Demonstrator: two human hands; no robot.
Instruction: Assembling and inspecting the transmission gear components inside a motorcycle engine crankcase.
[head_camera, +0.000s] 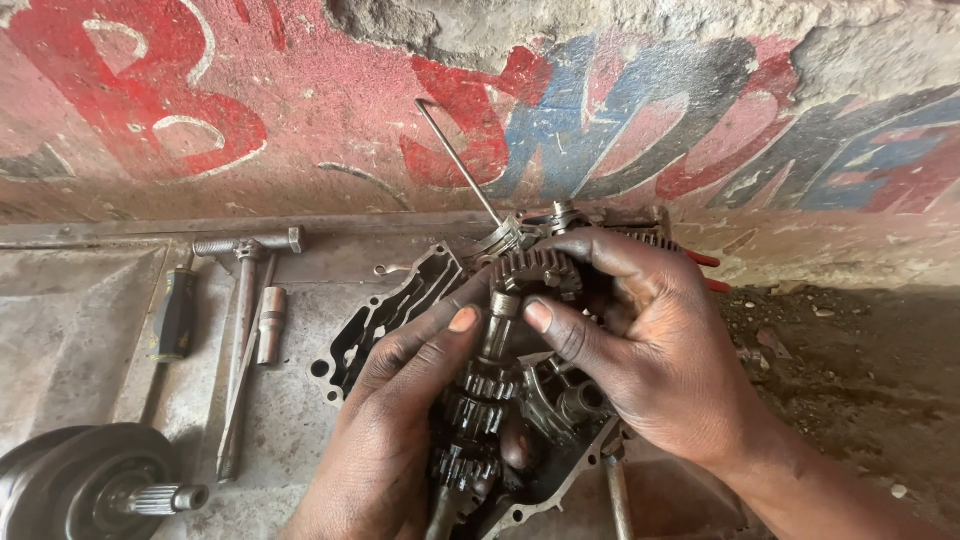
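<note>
A greasy gear shaft (497, 335) is pinched between the thumb and fingers of the left hand (385, 440) and gripped at its toothed wheel by the right hand (645, 340). It is held upright over an open engine case (400, 305) at the middle of the scene. To the left a T-handled wrench (243, 300), a socket (271, 325) and a screwdriver (176, 315) are laid out; a round drum (85, 485) is seen at the near left.

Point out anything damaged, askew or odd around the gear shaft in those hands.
Nothing looks broken. Both the left hand and right hand grip the gear shaft above the open engine case. One oddity: a thin metal rod sticks up at a slant behind it.
</note>
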